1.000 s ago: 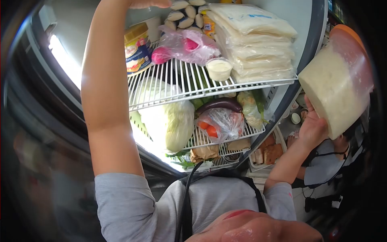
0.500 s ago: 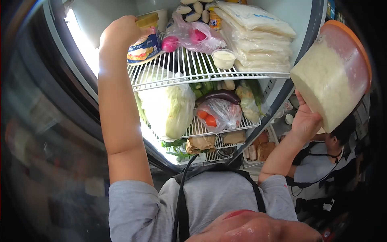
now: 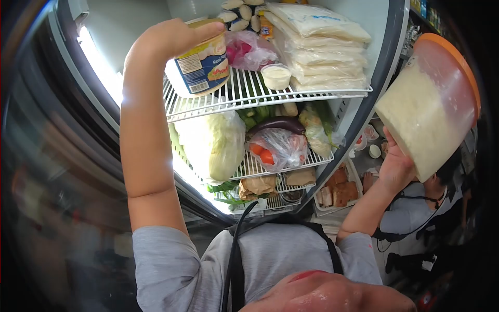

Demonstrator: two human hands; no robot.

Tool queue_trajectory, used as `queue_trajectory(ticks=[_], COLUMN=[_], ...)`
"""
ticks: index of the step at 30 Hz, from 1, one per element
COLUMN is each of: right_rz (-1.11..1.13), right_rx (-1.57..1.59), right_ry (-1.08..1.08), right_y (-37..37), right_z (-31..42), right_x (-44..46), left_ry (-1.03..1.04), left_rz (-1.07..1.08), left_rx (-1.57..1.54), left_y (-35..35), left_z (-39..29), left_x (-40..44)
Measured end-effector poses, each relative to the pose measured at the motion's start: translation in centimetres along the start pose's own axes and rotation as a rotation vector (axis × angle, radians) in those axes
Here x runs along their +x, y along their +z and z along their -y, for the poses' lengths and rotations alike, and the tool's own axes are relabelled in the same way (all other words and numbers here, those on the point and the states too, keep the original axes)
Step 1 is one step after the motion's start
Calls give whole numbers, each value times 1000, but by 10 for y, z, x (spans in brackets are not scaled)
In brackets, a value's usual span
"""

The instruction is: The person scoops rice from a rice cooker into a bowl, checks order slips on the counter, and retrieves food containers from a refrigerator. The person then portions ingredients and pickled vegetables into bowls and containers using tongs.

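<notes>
My left hand [image 3: 169, 39] is closed on a blue and yellow mayonnaise tub [image 3: 204, 68], with the thumb over its top. That tub stands at the left front of the upper wire shelf [image 3: 234, 104] in an open fridge. On the right, outside the fridge, my right hand [image 3: 399, 165] supports a large clear tub [image 3: 426, 112] from below. It has an orange lid, holds something pale and is tilted. Beside the mayonnaise are a pink plastic bag [image 3: 252, 51] and a small white cup [image 3: 276, 76].
Stacked white packets [image 3: 330, 60] fill the upper shelf's right side. Below lie a wrapped cabbage [image 3: 218, 145], an eggplant [image 3: 278, 125] and bagged tomatoes [image 3: 275, 151]. The fridge's side edge [image 3: 382, 67] stands between my hands. Another person [image 3: 410, 208] is at lower right, near a tray of food [image 3: 340, 190].
My left hand came down from the top of the view and took hold of the mayonnaise tub. The tub has turned and shifted toward the right and the shelf's front. My right hand still holds the large tub.
</notes>
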State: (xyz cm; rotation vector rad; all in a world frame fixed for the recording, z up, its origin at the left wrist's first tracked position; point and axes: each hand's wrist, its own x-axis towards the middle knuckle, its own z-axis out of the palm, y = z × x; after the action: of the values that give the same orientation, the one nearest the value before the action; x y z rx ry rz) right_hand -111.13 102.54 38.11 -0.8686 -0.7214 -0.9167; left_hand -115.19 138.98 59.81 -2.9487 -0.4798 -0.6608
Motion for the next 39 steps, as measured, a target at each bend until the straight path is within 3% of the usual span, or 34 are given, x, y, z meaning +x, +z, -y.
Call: queue_trajectory(ticks=[4,6,8,10,14,16,18,20,22,27,30,33,39], right_rz=[14,43,49,44,43,-38,-68,-38,-61,-34,6,28,-42], right_rx=[42,44,62,64,6,13,-17,-96,-214,-199,-204,-183,-123], right_ry=[23,15,53,77,69,74,55,44,112,43,59,46,92], right_y=[11,14,17,16,15,14,9,-2,0,-29,-36,-26,13], right_z=[0,-2,-4,-7,-9,-10,-10,-8,0,-5,-5,-3,-1], right_x=[7,8,8,8,5,1,-2,-10,-14,-28,-32,-28,-19], left_ry=[3,-256,-344,-249,-259,-20,6,-60,-20,23,72,61,152], left_rz=[27,-47,-122,-186,59,145,158,17,77,208,60,59,240], left_rx=[-318,-568,-677,-642,-385,39,146,127,132,120,304,386,289], left_y=[-31,-58,-62,-40,21,49,69,101,101,92,90,80,64], left_z=[-3,-43,-37,9,51,63,59,70,73,78,72,64,72], left_x=[-11,-29,-24,37,137,171,166,178,183,184,178,167,155])
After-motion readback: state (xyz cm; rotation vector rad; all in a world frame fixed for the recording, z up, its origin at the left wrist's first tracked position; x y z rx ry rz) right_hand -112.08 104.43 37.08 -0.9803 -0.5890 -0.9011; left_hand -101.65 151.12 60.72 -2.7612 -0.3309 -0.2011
